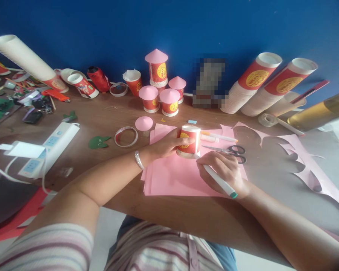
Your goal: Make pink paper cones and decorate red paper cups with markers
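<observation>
In my left hand (169,145) is a red paper cup (190,139) with a gold emblem and a white strip down its side; it stands upside down, rim low, over the pink paper (175,180). My right hand (222,169) grips a white marker (220,181) with a green end. Its writing tip is hidden behind the fingers, close to the cup's lower edge; I cannot tell if it touches. Just beyond the right hand lie black-handled scissors (228,149) and an orange-and-white pen (220,136).
Red cups with pink cone tops (156,67) stand at the back. Leaning stacks of paper cups (255,81) are at the right, above cut pink scraps (313,169). A tape roll (125,136), a pink cone (144,123), green cutout (98,142) and power strip (49,148) lie left.
</observation>
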Motion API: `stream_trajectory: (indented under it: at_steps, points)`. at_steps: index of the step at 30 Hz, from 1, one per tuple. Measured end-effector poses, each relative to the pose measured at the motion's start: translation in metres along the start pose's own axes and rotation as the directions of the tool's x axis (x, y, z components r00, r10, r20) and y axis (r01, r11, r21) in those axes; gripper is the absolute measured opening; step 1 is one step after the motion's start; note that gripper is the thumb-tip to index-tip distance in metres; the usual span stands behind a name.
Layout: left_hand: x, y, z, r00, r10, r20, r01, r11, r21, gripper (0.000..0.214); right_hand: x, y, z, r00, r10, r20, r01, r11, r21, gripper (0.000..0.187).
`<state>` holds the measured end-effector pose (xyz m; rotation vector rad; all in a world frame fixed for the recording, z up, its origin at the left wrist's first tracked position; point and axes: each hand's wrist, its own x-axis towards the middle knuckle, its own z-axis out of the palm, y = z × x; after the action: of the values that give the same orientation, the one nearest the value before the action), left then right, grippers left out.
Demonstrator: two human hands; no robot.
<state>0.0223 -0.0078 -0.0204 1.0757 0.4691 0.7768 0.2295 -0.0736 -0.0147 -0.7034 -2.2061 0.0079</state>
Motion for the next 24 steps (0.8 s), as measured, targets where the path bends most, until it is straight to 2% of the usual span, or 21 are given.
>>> stream_trajectory:
  at_steps: [15,24]
  points:
    - [0.0002,-0.0007,0.0005,1.000,0.010,-0.002,-0.010,1.000,-0.019,0.028,-0.0010,0.0009,0.0009,1.000,-0.009,-0.011,0.009,1.000,0.005,0.020]
    - [-0.0020,0.0022,0.0015,1.000,0.001,-0.013,0.000,0.999,0.037,0.028,0.0011,0.0010,0.0006,1.000,-0.002,0.001,0.002,1.000,-0.001,0.019]
